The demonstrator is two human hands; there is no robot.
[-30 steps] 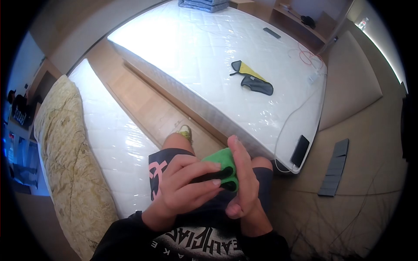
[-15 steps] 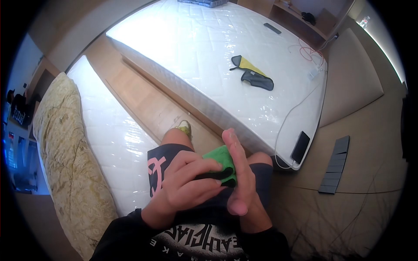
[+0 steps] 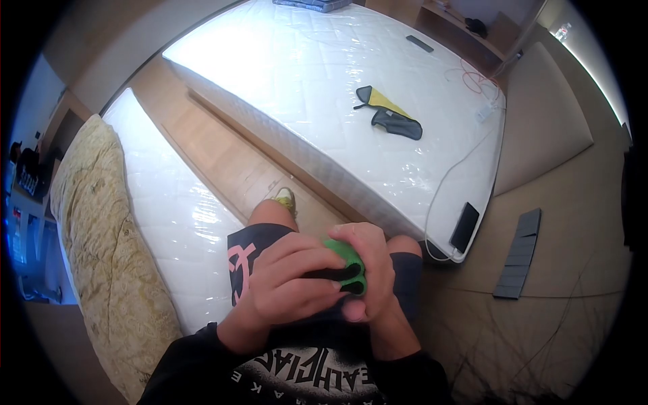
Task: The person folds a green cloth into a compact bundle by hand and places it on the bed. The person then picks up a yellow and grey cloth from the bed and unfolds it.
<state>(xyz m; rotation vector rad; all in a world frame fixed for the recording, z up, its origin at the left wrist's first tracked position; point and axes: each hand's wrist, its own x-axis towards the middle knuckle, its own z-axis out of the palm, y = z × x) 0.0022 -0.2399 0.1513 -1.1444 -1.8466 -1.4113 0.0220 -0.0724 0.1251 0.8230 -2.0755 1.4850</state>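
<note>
A green cloth piece with black inner layers [image 3: 349, 256], rolled or folded into a small bundle, is held above my lap. My left hand [image 3: 290, 275] closes on it from the left, its fingers pressed along the black part. From the right my right hand [image 3: 374, 266] curls round the bundle, fingers bent over its top and thumb below. The two hands hide much of the cloth, so its full shape cannot be made out.
A plastic-covered mattress [image 3: 270, 81] ahead bears a yellow and black fabric item [image 3: 388, 113], a phone [image 3: 464, 227] on a white cable, and a dark remote-like bar [image 3: 420, 44]. Left lies a patterned quilt [image 3: 101, 223] on another mattress [image 3: 165, 189]. A grey ribbed strip [image 3: 518, 253] is at right.
My right hand's fingers, stretched out upright before, have bent down and wrapped round the green cloth. My left hand keeps its grip in nearly the same place.
</note>
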